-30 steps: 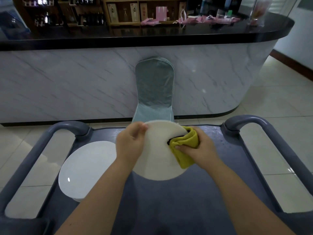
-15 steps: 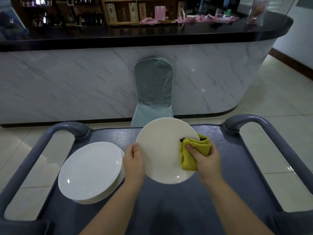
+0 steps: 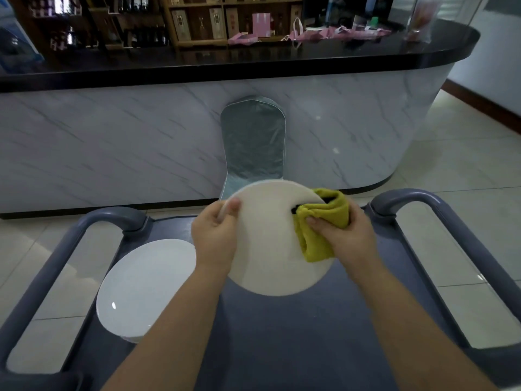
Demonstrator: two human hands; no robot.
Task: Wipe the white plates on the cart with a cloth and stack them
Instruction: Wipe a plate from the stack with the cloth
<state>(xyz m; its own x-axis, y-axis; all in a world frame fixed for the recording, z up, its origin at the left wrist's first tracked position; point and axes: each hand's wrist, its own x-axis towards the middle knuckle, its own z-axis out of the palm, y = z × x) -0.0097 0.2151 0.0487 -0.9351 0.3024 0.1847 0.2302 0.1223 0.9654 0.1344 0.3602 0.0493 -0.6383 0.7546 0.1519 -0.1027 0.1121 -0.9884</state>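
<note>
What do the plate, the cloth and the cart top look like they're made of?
Plate: likely glazed ceramic, smooth white; the stack beside it shows a sharp glint. Cloth: soft, matte yellow-green fabric, bunched in folds, possibly microfibre. Cart top: dull dark grey, probably plastic; uncertain.

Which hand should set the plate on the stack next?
Left. The left hand grips the plate rim, nearest the stack; the right hand is busy with the cloth.
</note>
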